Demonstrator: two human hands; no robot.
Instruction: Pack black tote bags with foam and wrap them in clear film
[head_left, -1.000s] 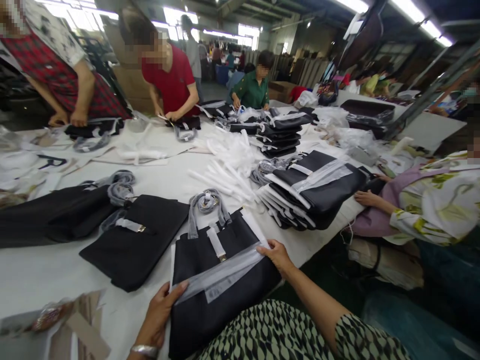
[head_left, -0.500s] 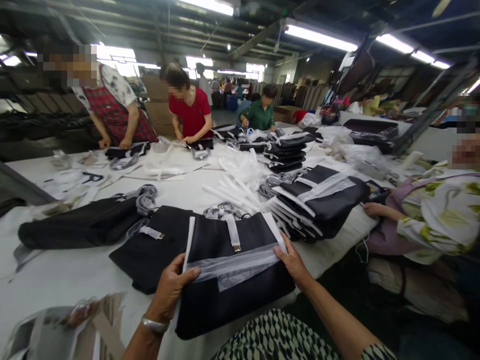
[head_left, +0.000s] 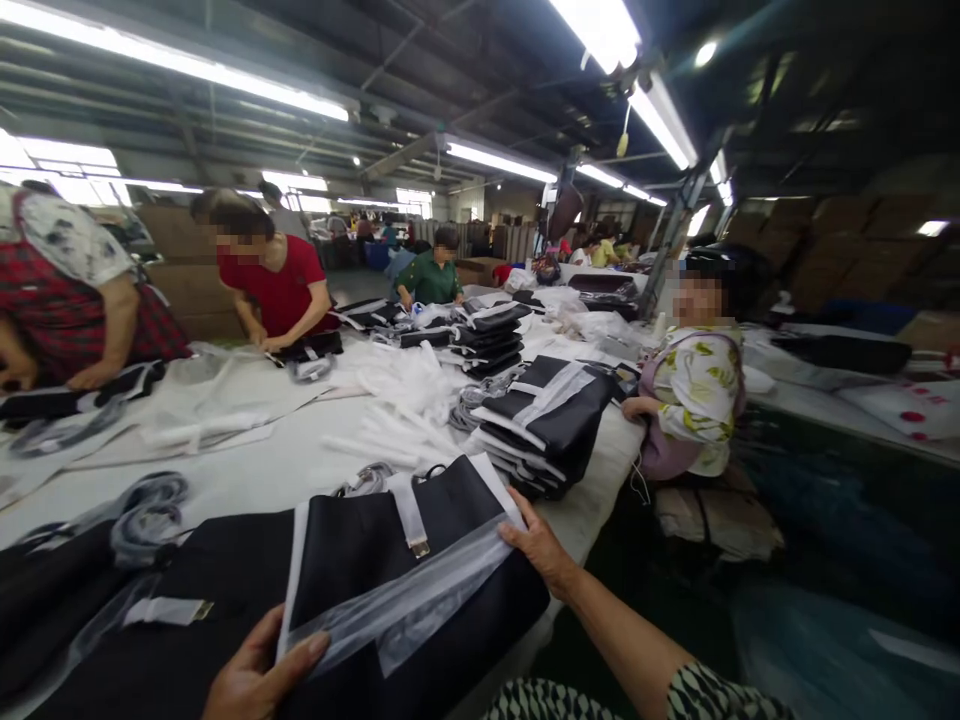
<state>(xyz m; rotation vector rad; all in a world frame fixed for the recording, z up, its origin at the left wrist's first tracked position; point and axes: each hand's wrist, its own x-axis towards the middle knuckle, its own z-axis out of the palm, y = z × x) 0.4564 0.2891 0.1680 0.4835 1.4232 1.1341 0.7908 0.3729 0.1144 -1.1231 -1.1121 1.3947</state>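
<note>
With the left hand and the right hand, pinched opposite side edges of a black bag, with both thumbs over the ends of a clear plastic band and the other fingers mostly hidden. Held the bag tilted at the near edge of the bench; could not tell whether its bottom touched. Looked light, soft-sided and probably smooth enough to slip; seemed best gripped at both sides, away from the gold clasp, likely easily scratched. Showed a second black bag just left, partly covered, and a bag stack farther along that edge.
</note>
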